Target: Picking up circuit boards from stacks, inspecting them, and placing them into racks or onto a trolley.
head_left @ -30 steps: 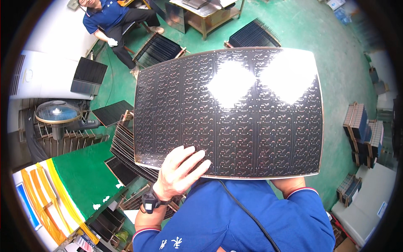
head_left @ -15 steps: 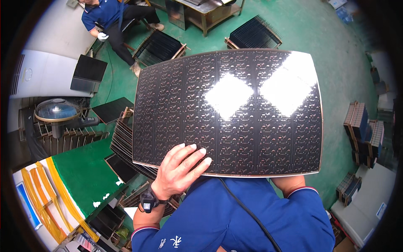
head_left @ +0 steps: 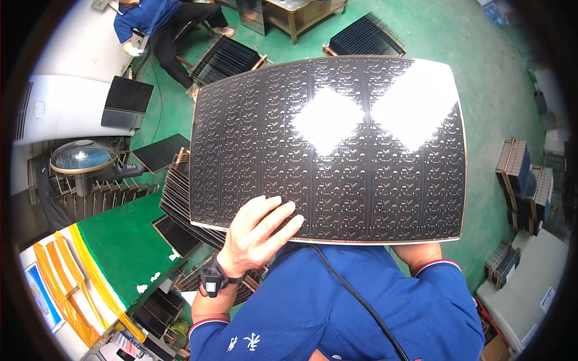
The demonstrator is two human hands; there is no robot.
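Observation:
A large dark circuit board panel (head_left: 253, 150), printed with repeating rows of small marks, spans the middle in front of my chest. Two bright glare patches hide part of its right half. My left hand (head_left: 260, 231) is at the near edge, left of centre, with four fingers lying over the top face; its thumb is out of sight, apparently below the edge. My right forearm (head_left: 418, 253) passes beneath the near right edge. The panel covers my right hand, so its fingers cannot be seen.
Racks of dark panels stand beyond the board (head_left: 227, 60) (head_left: 365, 36) and left of it (head_left: 174, 195). A green-topped table (head_left: 120, 240) and fan (head_left: 83, 157) are at left. Stacked racks (head_left: 515, 168) stand at right. Another person (head_left: 144, 21) sits at far left.
The panel sits slightly higher in the picture, and my left hand has shifted up a little with it. The seated person's gloved hand has moved slightly left.

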